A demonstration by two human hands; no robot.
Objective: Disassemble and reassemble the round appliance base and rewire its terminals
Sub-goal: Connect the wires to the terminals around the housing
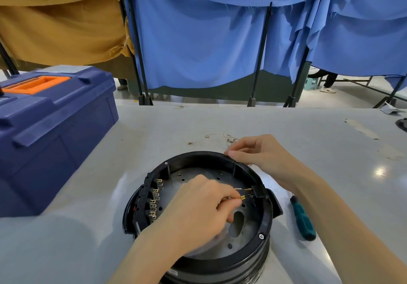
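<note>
Pinching a thin wire (pixel 233 199) between thumb and fingertips, the left hand (pixel 198 204) reaches into the round base (pixel 267 222). The base sits open side up on the grey table (pixel 319 173), right in front of the person. A small brass clip (pixel 243 198) shines at the end of the wire, close to a black plug box (pixel 258 191) on the inside wall.

The right hand (pixel 257 151) is at the far rim. Its fingers are curled close together and its thumb tip sits on the edge, so it seems to hold the base steady.

The wire looks very light and bendy, and the clip looks tiny and easy to drop or bend. It is probably best to hold it just behind the clip. The base looks hard and fairly heavy, so its thick rim is the good place to grab.

A row of metal tabs (pixel 154 204) lines the left inside wall. More loose wires (pixel 211 137) lie on the table past the base. A green screwdriver (pixel 302 218) lies to the right, and a blue toolbox (pixel 50 129) stands on the left.
</note>
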